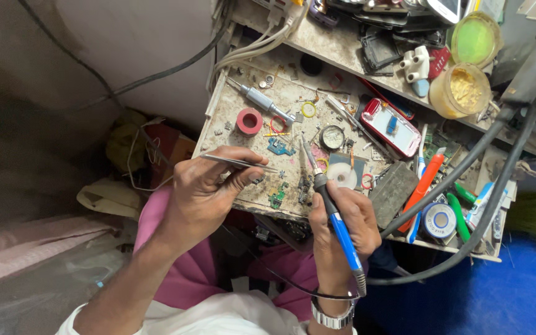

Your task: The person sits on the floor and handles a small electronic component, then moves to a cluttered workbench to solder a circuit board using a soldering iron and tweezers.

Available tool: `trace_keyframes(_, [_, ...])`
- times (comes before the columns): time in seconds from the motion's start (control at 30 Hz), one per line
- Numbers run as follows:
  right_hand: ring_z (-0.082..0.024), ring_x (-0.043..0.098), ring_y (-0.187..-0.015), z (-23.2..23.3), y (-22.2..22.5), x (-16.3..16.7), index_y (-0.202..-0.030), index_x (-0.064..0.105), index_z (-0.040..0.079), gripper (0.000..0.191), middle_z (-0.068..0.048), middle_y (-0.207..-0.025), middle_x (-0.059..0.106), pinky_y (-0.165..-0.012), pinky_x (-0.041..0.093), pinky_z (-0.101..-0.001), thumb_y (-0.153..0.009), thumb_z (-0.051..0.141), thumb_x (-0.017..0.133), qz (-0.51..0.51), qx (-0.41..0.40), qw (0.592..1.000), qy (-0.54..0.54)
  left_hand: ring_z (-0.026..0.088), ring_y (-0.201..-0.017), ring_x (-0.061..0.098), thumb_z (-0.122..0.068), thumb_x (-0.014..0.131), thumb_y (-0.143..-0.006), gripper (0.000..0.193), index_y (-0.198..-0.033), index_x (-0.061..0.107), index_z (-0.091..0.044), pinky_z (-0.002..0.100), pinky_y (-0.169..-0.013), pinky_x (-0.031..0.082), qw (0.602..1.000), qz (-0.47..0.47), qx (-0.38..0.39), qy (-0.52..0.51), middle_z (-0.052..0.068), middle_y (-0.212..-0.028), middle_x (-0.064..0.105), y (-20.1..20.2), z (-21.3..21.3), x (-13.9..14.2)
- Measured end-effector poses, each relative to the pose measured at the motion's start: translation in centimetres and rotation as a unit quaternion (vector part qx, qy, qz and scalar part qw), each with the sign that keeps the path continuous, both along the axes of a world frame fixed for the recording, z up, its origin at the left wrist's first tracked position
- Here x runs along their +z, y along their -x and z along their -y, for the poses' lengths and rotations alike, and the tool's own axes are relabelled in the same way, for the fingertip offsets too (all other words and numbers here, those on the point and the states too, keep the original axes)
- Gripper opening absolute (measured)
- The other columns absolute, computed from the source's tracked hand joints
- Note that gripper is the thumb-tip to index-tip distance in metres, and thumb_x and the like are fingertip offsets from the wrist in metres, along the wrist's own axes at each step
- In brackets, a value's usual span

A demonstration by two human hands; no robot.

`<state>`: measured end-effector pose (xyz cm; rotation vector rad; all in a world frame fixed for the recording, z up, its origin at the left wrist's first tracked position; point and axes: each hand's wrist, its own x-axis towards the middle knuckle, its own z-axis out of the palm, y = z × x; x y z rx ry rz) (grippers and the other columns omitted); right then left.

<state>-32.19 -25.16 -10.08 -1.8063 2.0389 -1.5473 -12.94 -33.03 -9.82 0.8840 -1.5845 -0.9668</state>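
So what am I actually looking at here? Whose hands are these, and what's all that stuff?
One camera, worn on a person's head, looks down at their own two bare hands; no machine is involved. The left hand pinches metal tweezers. The right hand, wearing a wristwatch, holds a blue-handled soldering iron on a cord. Both tips point at small green circuit boards on a cluttered, dirty workbench, which also carries a red tape roll, a screwdriver and a red-edged phone.

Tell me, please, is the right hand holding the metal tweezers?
No, the right hand grips a blue-handled soldering iron, while the left hand holds the tweezers.
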Motion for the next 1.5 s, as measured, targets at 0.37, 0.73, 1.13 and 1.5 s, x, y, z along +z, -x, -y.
trace_keyframes(0.37, [-0.015, 0.069, -0.089, 0.04, -0.14, -0.09, -0.116, 0.075, 0.002, 0.031, -0.011, -0.104, 0.07, -0.078, 0.056, -0.0272, -0.086, -0.004, 0.081, 0.007, -0.006, 1.0, -0.006, 0.01, -0.082, 0.075, -0.015, 0.077, -0.093, 0.017, -0.109, 0.073, -0.007, 0.025, -0.072, 0.06, 1.0, 0.008, 0.003, 0.01, 0.002, -0.098, 0.078, 0.06, 0.09, 0.04])
trace_keyframes(0.73, [-0.015, 0.069, -0.089, -0.04, 0.01, -0.24, -0.116, 0.074, 0.001, 0.031, -0.011, -0.104, 0.07, -0.077, 0.056, -0.0272, -0.086, -0.005, 0.08, 0.012, -0.002, 1.0, -0.004, 0.01, -0.082, 0.076, -0.017, 0.076, -0.094, 0.017, -0.109, 0.074, -0.008, 0.025, -0.072, 0.061, 1.0, 0.006, -0.001, 0.01, 0.002, -0.098, 0.079, 0.16, 0.02, -0.23])
trace_keyframes(1.13, [-0.014, 0.069, -0.086, 0.38, -0.14, 0.23, -0.114, 0.075, 0.001, 0.029, -0.01, -0.102, 0.07, -0.075, 0.056, -0.0267, -0.086, -0.001, 0.081, 0.016, 0.006, 1.0, -0.017, 0.009, -0.083, 0.077, -0.017, 0.075, -0.094, 0.017, -0.109, 0.074, -0.009, 0.023, -0.071, 0.063, 1.0, 0.005, -0.008, 0.01, 0.001, -0.097, 0.079, 0.22, 0.33, -0.42])
trace_keyframes(1.5, [-0.013, 0.068, -0.084, 0.05, 0.07, -0.18, -0.115, 0.076, 0.003, 0.029, -0.01, -0.105, 0.071, -0.073, 0.055, -0.0256, -0.087, 0.001, 0.081, 0.029, -0.024, 0.999, -0.027, 0.009, -0.081, 0.076, -0.015, 0.077, -0.093, 0.016, -0.108, 0.074, -0.008, 0.024, -0.071, 0.061, 1.0, 0.004, -0.004, 0.003, 0.001, -0.097, 0.079, 0.3, 0.35, -0.49])
